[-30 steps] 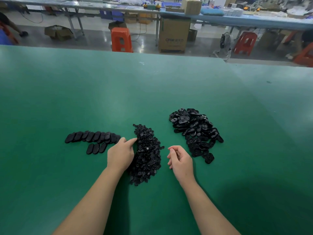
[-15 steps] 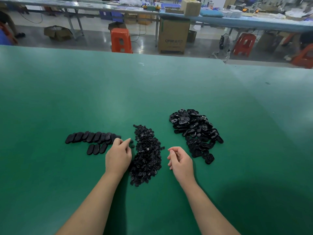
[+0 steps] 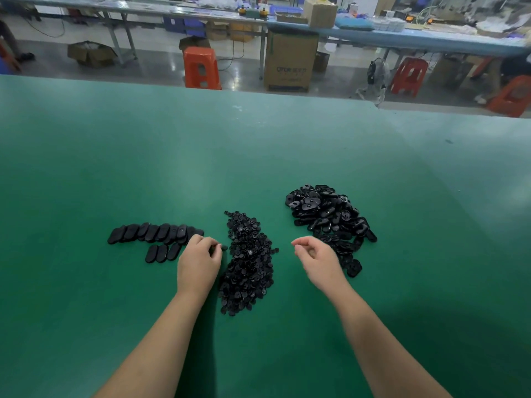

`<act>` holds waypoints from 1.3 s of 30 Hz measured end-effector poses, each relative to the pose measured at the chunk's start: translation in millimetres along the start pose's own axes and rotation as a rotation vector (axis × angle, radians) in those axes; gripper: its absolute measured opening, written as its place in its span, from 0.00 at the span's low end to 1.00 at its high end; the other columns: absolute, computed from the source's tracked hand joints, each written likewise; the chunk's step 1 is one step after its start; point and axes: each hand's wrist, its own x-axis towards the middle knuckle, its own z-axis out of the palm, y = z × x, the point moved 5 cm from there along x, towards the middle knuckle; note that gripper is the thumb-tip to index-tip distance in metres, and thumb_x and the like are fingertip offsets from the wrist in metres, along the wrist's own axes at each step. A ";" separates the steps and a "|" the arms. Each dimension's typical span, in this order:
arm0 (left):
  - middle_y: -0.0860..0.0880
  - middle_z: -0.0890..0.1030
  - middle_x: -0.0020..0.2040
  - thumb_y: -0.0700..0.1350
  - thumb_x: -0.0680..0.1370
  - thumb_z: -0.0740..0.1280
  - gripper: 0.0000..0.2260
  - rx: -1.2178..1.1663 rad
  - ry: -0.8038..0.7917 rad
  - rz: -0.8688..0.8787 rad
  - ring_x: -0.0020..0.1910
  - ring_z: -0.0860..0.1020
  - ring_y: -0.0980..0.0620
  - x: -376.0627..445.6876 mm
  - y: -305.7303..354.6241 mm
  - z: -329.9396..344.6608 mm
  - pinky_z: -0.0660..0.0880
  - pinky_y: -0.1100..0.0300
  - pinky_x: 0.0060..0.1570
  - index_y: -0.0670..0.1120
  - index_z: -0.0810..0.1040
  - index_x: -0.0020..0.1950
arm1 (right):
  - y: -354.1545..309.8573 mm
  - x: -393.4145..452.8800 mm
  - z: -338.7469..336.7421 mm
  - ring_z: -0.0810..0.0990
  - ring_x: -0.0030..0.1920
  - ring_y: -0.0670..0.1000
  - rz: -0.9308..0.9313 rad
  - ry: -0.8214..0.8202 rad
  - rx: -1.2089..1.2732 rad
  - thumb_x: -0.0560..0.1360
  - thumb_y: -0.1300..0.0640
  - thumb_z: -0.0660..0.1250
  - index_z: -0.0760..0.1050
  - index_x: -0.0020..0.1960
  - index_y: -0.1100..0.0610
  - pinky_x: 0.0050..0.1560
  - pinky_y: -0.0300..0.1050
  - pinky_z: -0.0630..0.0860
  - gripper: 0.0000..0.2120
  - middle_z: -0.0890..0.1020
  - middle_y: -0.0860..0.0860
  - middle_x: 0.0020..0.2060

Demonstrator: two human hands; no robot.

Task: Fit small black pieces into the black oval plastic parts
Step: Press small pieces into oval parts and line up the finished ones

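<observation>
My left hand sat between the laid-out row of finished ovals and the heap of small black pieces, its fingers curled round what looked like one dark part, though the view was too small to be sure. My right hand hovered loosely curled and empty, just beside the pile of oval parts toward the worktop's right edge. The step wanted a single piece picked cleanly, turned to match its seat, then pressed in squarely.

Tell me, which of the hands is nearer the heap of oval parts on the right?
Right. The right hand hovers at the near left edge of the oval parts heap; the left hand lies beyond the small pieces pile.
</observation>
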 end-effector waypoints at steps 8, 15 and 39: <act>0.54 0.76 0.44 0.45 0.80 0.69 0.06 0.050 -0.034 0.019 0.33 0.75 0.54 0.8 0.1 1.8 0.69 0.60 0.30 0.48 0.85 0.53 | 22.0 23.0 -50.8 0.77 0.42 0.53 0.133 0.031 -0.796 0.83 0.57 0.60 0.69 0.74 0.50 0.40 0.44 0.71 0.19 0.68 0.51 0.66; 0.54 0.76 0.45 0.44 0.80 0.68 0.04 0.055 -0.043 0.014 0.32 0.75 0.55 0.6 0.4 0.1 0.72 0.59 0.29 0.48 0.83 0.50 | 20.4 19.3 -53.3 0.79 0.43 0.51 0.099 0.067 -0.740 0.82 0.53 0.65 0.76 0.64 0.48 0.39 0.43 0.71 0.11 0.72 0.48 0.60; 0.52 0.84 0.47 0.41 0.79 0.68 0.05 -0.067 0.009 0.018 0.37 0.77 0.56 -0.8 1.3 -4.3 0.70 0.64 0.36 0.45 0.83 0.53 | 7.0 -12.1 10.1 0.86 0.43 0.49 0.023 0.133 0.344 0.80 0.66 0.67 0.77 0.58 0.52 0.48 0.40 0.82 0.11 0.86 0.52 0.42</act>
